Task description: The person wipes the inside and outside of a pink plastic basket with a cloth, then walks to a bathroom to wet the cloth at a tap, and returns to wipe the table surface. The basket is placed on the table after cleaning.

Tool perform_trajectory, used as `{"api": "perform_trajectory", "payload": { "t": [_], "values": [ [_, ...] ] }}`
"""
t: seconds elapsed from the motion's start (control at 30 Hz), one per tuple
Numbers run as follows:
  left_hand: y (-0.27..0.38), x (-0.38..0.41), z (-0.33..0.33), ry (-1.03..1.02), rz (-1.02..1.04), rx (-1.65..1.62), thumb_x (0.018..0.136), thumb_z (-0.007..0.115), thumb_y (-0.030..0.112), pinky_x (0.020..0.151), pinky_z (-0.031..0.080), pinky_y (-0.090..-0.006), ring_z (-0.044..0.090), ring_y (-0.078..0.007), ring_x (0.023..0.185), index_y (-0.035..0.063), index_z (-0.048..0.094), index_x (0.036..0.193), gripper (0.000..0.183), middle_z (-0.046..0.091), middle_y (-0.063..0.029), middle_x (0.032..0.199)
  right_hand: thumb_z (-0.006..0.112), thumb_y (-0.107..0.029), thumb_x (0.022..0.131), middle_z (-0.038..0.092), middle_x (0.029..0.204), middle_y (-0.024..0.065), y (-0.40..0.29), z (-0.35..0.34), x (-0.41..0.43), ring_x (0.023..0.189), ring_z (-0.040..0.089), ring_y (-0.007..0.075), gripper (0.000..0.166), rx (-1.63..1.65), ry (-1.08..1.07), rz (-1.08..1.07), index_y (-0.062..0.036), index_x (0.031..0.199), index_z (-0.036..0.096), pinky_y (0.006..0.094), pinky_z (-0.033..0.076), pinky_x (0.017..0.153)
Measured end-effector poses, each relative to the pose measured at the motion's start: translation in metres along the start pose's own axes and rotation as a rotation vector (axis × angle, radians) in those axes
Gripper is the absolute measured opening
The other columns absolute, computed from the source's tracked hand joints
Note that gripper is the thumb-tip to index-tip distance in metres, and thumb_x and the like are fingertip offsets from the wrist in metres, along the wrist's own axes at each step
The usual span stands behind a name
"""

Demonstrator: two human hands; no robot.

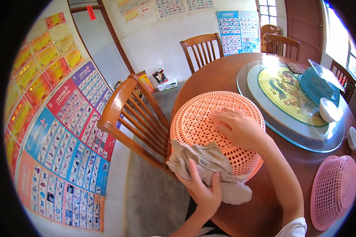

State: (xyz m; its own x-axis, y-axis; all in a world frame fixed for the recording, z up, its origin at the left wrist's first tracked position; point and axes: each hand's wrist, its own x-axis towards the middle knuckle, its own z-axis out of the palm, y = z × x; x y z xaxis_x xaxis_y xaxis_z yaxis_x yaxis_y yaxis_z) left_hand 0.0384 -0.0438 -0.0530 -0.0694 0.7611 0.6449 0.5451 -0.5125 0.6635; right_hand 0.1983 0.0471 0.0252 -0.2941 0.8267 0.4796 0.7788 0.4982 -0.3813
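Observation:
An orange plastic basket (195, 118) with a perforated base and sides rests upside down at the near edge of the round wooden table. My left hand (203, 188) presses a crumpled grey-beige cloth (206, 160) against the basket's near side. Part of this cloth hangs below the hand over the tabletop. On the upturned base lies my right hand (240, 129), its fingers spread a little and nothing grasped in them. The basket's rim is mostly hidden underneath.
On the table (195, 80), a glass turntable (255, 89) bears a blue basket (319, 84) and a white lidded bowl (329, 109). A pink basket (333, 189) and another white container (353, 138) are at right. A wooden chair (136, 115) stands close at left.

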Motion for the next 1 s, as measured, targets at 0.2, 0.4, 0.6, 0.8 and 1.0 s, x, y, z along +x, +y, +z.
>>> {"api": "perform_trajectory", "payload": {
  "t": [0.2, 0.4, 0.6, 0.8, 1.0],
  "values": [
    [-0.050, 0.050, 0.013, 0.114, -0.074, -0.359, 0.092, 0.043, 0.020, 0.106, 0.015, -0.0400, 0.022, -0.0305, 0.128, 0.0000, 0.024, 0.132, 0.049, 0.024, -0.0183, 0.135, 0.043, -0.033, 0.088, 0.050, 0.126, 0.0097, 0.004, -0.008, -0.004, 0.121, 0.042, 0.0289, 0.037, -0.175, -0.003, 0.007, -0.0118, 0.116, 0.057, 0.0412, 0.036, 0.098],
    [-0.088, 0.121, 0.009, -0.182, -0.511, -1.415, 0.096, 0.038, 0.026, 0.089, 0.042, -0.0277, 0.049, -0.0144, 0.100, 0.0036, 0.044, 0.115, 0.030, 0.049, -0.0065, 0.114, 0.044, -0.031, 0.088, 0.052, 0.124, 0.0087, 0.001, 0.002, -0.003, 0.120, 0.043, 0.0290, 0.036, -0.206, 0.044, 0.010, -0.0119, 0.114, 0.058, 0.0398, 0.037, 0.098],
    [-0.084, 0.137, 0.002, -0.217, -0.810, -1.256, 0.094, 0.040, 0.031, 0.087, 0.045, -0.0291, 0.052, -0.0167, 0.100, 0.0028, 0.042, 0.124, 0.041, 0.050, -0.0098, 0.119, 0.049, -0.022, 0.085, 0.058, 0.114, 0.0099, 0.000, -0.001, -0.003, 0.111, 0.050, 0.0296, 0.027, -0.088, 0.141, 0.072, -0.0087, 0.104, 0.063, 0.0377, 0.041, 0.092],
    [-0.118, 0.103, -0.008, -0.154, -0.556, -1.217, 0.096, 0.035, 0.020, 0.091, 0.042, -0.0297, 0.049, -0.0200, 0.110, 0.0004, 0.031, 0.133, 0.043, 0.044, -0.0126, 0.127, 0.049, -0.012, 0.083, 0.061, 0.096, 0.0166, 0.015, -0.026, 0.004, 0.096, 0.056, 0.0314, 0.016, 0.035, 0.393, 0.277, -0.0015, 0.086, 0.061, 0.0386, 0.044, 0.085],
    [-0.099, 0.107, -0.005, -0.385, -0.294, -1.054, 0.095, 0.036, 0.020, 0.094, 0.039, -0.0297, 0.046, -0.0195, 0.112, 0.0008, 0.033, 0.132, 0.042, 0.043, -0.0114, 0.129, 0.044, -0.033, 0.087, 0.046, 0.127, 0.0206, 0.043, -0.035, -0.007, 0.115, 0.047, 0.0315, 0.047, -0.091, 0.078, 0.489, -0.0015, 0.121, 0.048, 0.0381, 0.032, 0.101]
  ]
}}
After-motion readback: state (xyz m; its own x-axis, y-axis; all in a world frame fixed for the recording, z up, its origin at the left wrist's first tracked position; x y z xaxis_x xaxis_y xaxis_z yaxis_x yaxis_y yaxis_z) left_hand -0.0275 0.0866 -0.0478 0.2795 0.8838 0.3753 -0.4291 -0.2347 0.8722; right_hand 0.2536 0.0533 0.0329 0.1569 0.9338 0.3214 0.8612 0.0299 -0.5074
